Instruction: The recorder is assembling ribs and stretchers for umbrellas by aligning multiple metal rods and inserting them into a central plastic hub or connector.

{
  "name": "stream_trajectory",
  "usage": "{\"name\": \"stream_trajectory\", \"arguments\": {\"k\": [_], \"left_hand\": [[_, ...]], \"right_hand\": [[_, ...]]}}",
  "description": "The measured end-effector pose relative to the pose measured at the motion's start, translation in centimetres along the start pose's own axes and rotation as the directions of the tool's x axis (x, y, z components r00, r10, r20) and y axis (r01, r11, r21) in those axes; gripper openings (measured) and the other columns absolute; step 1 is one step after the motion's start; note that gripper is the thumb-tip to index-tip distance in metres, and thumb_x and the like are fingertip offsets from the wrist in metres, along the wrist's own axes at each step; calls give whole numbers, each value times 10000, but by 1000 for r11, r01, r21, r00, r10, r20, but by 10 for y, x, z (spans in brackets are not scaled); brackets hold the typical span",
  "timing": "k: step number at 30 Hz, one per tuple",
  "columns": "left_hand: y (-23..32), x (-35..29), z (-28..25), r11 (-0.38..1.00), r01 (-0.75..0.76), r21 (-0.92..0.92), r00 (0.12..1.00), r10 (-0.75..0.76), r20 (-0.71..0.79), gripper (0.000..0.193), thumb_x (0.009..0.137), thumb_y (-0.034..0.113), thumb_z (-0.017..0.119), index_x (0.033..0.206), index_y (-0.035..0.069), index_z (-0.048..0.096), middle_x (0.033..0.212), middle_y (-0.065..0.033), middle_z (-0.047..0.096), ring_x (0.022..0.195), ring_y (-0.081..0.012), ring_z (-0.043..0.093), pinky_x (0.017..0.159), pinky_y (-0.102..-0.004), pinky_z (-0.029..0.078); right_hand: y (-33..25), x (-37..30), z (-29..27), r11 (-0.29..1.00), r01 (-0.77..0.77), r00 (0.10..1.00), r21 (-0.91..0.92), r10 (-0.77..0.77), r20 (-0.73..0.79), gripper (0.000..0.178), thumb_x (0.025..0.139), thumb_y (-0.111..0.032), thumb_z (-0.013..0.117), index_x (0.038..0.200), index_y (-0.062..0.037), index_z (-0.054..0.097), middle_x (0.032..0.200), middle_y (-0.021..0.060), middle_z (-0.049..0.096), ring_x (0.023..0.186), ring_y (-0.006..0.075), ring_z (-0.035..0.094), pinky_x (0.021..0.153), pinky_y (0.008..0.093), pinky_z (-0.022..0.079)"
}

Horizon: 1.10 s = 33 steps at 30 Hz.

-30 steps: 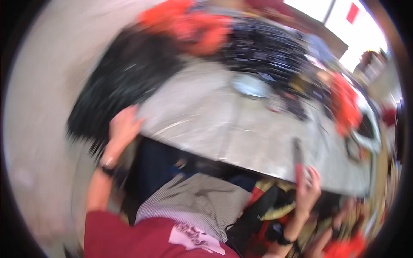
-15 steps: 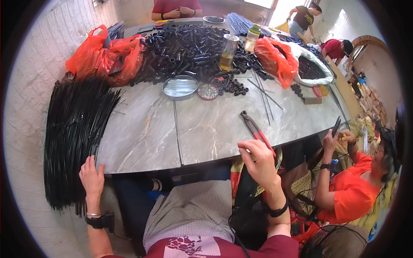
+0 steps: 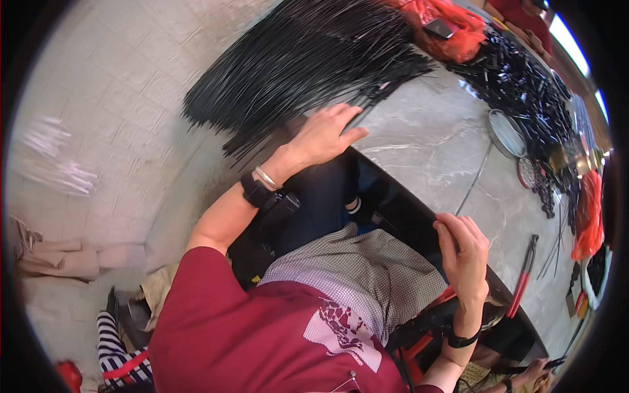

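Overlapping one black rod bundle (image 3: 295, 69), left hand (image 3: 322, 137), fingers loose, right hand (image 3: 466, 254), grip unclear, one pair of pliers (image 3: 522, 287)

The left hand (image 3: 324, 136) is at the thin black rods (image 3: 295, 65).

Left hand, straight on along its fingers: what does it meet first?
Most likely the large bundle of thin black rods; its near edge appears right by the fingers of the left hand. Depth is unclear; they may already touch.
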<state>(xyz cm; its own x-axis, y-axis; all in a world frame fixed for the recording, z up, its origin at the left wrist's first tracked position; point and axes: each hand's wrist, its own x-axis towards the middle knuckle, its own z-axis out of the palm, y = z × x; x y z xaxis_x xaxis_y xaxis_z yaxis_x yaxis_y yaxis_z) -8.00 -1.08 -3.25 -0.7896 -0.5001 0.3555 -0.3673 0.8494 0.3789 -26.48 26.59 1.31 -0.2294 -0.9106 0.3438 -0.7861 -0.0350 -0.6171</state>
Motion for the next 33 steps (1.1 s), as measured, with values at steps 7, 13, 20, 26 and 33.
{"name": "stream_trajectory", "arguments": {"k": [7,13,20,26,33], "left_hand": [[-6,-54,-50,982,187,-24,982,-187,-22,270,890,219,637,1046,0,661,991,-149,669,883,-304,654,768,-357,518],[5,-87,-56,966,174,193,984,-180,16,236,870,251,660,988,49,689,842,-83,641,753,-271,642,649,-373,515],[13,-89,-52,962,172,212,970,-203,134,272,872,282,650,1043,72,679,903,-60,594,855,-246,609,695,-367,521],[17,-90,-54,980,168,108,959,-188,211,260,878,274,644,1049,84,691,907,-55,612,833,-245,611,692,-366,514],[9,-88,-58,981,182,-62,950,-159,268,230,879,251,647,1023,79,699,852,-74,644,783,-260,632,677,-366,508]], "right_hand": [[-7,32,61,853,-329,929,405,217,299,214,905,-56,575,1077,55,639,916,156,701,758,192,682,667,286,529],[-11,56,123,419,-635,772,649,315,552,390,975,-187,532,1231,108,527,1064,164,666,910,169,652,735,273,541],[-23,90,176,70,-701,686,710,338,644,474,967,-318,571,1236,69,518,1064,113,609,931,160,612,758,295,544],[-22,99,196,21,-717,655,697,364,662,321,931,-318,635,939,3,620,839,40,589,778,105,603,661,257,558],[-25,101,202,12,-676,685,736,376,624,248,921,-258,641,881,-13,630,809,49,643,722,104,623,639,247,553]]}}
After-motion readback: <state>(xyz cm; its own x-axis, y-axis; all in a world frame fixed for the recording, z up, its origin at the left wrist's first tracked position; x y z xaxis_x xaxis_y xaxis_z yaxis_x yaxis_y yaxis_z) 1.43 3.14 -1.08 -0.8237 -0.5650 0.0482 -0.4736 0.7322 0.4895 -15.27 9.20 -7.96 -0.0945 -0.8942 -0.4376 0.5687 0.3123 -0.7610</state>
